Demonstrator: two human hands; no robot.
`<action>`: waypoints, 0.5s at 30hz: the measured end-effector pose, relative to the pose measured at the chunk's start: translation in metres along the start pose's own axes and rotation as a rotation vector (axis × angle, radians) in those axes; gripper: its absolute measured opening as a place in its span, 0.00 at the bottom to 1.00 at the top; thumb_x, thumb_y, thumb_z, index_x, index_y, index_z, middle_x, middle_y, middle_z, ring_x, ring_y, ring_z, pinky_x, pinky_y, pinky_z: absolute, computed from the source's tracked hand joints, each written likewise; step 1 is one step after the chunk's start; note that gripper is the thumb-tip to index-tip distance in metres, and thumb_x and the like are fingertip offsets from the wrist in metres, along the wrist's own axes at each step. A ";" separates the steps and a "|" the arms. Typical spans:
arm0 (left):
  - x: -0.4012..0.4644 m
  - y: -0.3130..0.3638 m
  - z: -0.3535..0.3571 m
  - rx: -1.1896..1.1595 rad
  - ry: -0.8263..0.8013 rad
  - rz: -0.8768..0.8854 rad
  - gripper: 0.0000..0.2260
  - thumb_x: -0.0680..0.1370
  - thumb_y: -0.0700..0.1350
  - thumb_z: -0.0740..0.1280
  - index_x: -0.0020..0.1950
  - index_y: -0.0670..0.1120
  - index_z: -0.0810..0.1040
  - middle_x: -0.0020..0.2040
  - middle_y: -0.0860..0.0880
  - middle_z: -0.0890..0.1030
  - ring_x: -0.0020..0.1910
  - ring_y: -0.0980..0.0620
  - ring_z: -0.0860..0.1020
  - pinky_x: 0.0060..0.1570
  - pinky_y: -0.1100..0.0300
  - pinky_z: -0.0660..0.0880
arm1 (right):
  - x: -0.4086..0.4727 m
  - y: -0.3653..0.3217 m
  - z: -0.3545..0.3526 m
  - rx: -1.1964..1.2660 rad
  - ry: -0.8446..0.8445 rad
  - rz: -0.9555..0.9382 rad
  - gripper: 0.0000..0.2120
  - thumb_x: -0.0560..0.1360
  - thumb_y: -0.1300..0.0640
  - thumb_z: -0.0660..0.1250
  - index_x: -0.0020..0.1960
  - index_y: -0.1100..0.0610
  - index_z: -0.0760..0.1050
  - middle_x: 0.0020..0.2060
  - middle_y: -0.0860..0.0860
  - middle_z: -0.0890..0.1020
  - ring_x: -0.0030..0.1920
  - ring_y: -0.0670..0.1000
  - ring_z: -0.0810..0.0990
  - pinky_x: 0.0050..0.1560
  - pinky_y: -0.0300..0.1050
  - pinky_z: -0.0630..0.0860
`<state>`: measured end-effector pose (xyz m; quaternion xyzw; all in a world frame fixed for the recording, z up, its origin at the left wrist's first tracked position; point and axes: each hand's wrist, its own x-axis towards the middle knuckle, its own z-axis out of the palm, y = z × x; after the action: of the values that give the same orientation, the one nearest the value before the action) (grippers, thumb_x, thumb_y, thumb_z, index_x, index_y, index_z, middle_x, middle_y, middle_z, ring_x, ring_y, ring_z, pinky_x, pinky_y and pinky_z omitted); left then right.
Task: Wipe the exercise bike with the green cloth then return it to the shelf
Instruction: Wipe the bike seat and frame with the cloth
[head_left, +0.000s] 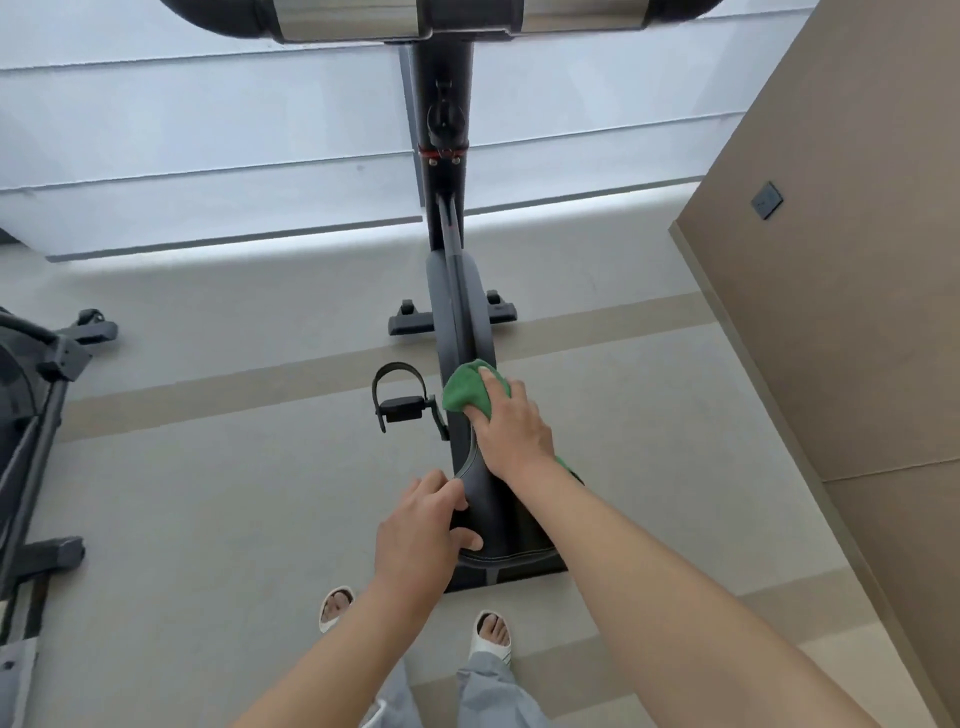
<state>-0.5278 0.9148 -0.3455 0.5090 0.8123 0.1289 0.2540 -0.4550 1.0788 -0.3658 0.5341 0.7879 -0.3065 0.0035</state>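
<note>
The black exercise bike (457, 312) stands straight ahead, seen from above and behind its saddle (498, 525). My right hand (511, 426) grips the bunched green cloth (465, 392) and presses it on the bike's frame just in front of the saddle nose. A bit of the cloth shows under my right wrist too. My left hand (423, 525) holds the saddle's left edge, thumb on top and fingers curled round the side. The left pedal (402, 400) with its strap sticks out beside the cloth. No shelf is in view.
Another exercise machine (36, 415) stands at the left edge. A beige wall (857, 260) with a dark socket runs along the right. A window sill and glass lie beyond the bike's handlebar (415, 15). My feet in white sandals stand on the grey floor behind the bike.
</note>
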 end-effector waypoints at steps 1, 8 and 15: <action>0.000 0.000 0.000 0.009 0.001 0.001 0.16 0.69 0.49 0.79 0.51 0.52 0.76 0.48 0.59 0.71 0.50 0.53 0.71 0.36 0.55 0.71 | 0.003 0.003 0.000 0.030 -0.010 -0.013 0.30 0.84 0.38 0.60 0.83 0.44 0.58 0.74 0.54 0.67 0.66 0.63 0.75 0.62 0.60 0.76; -0.002 0.003 -0.007 0.022 -0.007 0.002 0.17 0.70 0.53 0.79 0.53 0.52 0.78 0.49 0.59 0.71 0.49 0.54 0.71 0.38 0.56 0.66 | -0.047 0.059 -0.017 0.130 -0.058 -0.115 0.31 0.82 0.40 0.65 0.82 0.37 0.59 0.79 0.43 0.67 0.73 0.55 0.73 0.69 0.59 0.73; -0.005 0.006 -0.012 -0.005 -0.027 0.028 0.17 0.69 0.50 0.80 0.52 0.49 0.78 0.48 0.56 0.72 0.48 0.51 0.70 0.42 0.55 0.66 | -0.147 0.135 -0.009 0.182 0.018 -0.161 0.34 0.80 0.50 0.72 0.81 0.37 0.63 0.83 0.41 0.59 0.80 0.54 0.64 0.75 0.58 0.70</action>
<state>-0.5281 0.9138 -0.3319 0.5212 0.8014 0.1275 0.2642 -0.2749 0.9930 -0.3741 0.4699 0.7971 -0.3714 -0.0766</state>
